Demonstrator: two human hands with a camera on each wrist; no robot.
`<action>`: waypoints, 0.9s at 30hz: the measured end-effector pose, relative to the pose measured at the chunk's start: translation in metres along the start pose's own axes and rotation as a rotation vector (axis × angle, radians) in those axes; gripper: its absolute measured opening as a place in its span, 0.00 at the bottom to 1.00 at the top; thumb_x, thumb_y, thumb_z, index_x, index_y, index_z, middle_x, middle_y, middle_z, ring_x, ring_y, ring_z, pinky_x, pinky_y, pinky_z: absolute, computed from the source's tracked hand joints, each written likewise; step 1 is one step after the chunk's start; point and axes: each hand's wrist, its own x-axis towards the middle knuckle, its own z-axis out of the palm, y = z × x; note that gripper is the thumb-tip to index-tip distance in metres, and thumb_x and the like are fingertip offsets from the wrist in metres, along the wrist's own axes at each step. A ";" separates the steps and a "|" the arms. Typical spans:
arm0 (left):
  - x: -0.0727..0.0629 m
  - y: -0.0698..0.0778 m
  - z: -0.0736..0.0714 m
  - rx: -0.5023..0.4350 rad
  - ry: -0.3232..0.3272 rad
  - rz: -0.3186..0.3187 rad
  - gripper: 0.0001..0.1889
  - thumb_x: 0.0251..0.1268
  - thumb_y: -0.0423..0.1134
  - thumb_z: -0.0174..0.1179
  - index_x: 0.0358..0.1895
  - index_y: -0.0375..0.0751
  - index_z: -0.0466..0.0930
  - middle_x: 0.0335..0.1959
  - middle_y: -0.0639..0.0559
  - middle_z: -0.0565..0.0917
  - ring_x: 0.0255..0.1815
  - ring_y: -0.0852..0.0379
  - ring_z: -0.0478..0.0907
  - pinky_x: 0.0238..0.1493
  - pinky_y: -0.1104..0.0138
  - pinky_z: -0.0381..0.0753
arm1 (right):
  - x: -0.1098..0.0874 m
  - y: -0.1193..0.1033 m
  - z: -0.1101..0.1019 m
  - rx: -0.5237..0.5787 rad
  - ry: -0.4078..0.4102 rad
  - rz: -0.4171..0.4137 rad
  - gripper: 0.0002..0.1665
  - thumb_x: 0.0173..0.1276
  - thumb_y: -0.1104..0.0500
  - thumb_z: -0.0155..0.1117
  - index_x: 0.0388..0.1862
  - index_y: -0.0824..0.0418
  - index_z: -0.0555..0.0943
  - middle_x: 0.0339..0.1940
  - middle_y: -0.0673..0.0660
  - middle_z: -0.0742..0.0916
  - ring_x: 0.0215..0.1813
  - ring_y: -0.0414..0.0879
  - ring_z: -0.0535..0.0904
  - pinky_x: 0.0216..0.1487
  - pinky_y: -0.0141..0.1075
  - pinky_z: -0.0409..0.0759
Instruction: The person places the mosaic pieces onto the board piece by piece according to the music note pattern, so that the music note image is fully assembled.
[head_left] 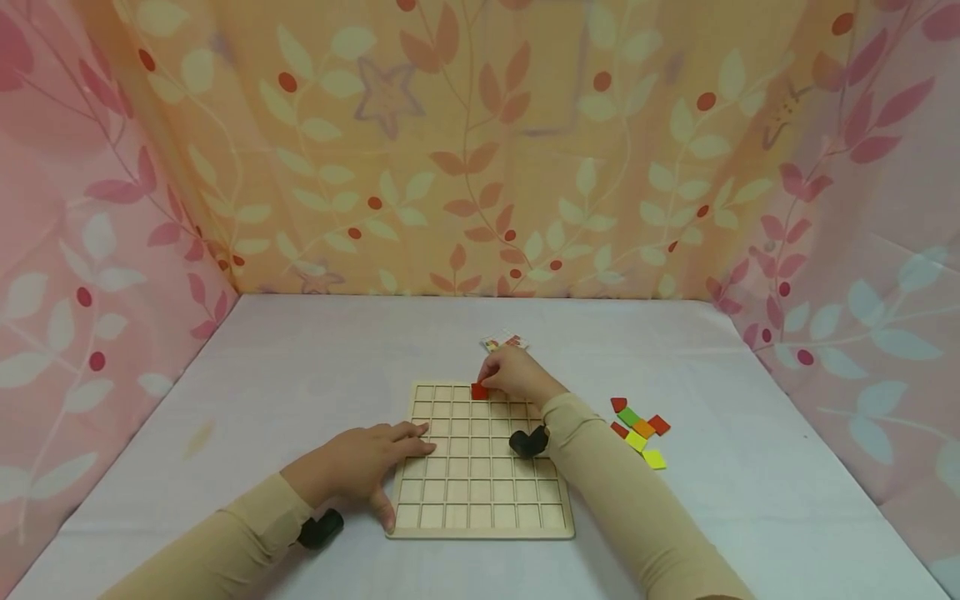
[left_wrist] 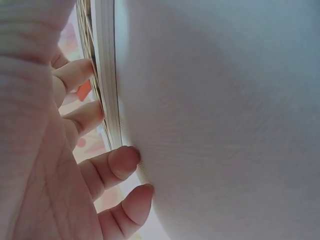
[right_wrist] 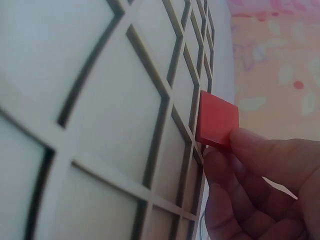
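Apparently mid-placement, with alignment due before release, we pinched a red square tile (head_left: 480, 391) in our right hand (head_left: 516, 372) at the wooden grid board (head_left: 480, 492)'s far row, left hand (head_left: 366, 458) spread at its left edge.

Leaf-print curtains (head_left: 480, 150) around a white-covered table (head_left: 330, 342) show a draped booth.

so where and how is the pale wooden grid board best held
Probably by its left edge, coming from the person's left: the board lies flat, its side shows some thickness for fingertips, and the beige-sleeved right arm covers the far right corner.
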 end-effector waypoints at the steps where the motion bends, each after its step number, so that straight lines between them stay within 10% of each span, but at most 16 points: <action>1: 0.000 0.000 0.001 0.001 0.001 0.000 0.59 0.18 0.78 0.53 0.69 0.59 0.57 0.71 0.55 0.55 0.61 0.52 0.65 0.49 0.55 0.72 | 0.001 0.000 0.000 -0.009 -0.002 -0.001 0.04 0.59 0.62 0.65 0.25 0.55 0.84 0.26 0.47 0.82 0.33 0.42 0.74 0.38 0.35 0.73; 10: 0.001 0.001 0.001 -0.042 0.003 -0.001 0.59 0.22 0.78 0.53 0.70 0.60 0.55 0.72 0.54 0.52 0.65 0.47 0.61 0.52 0.50 0.69 | 0.005 0.006 0.000 -0.024 -0.014 0.000 0.06 0.57 0.62 0.67 0.22 0.56 0.83 0.22 0.48 0.82 0.28 0.43 0.72 0.29 0.33 0.70; 27: 0.002 -0.001 0.000 -0.103 -0.027 0.046 0.59 0.24 0.76 0.57 0.70 0.54 0.55 0.72 0.49 0.50 0.69 0.46 0.53 0.60 0.52 0.63 | -0.005 0.016 -0.014 -0.057 -0.016 0.002 0.05 0.62 0.61 0.62 0.33 0.54 0.85 0.33 0.46 0.85 0.40 0.42 0.77 0.44 0.37 0.74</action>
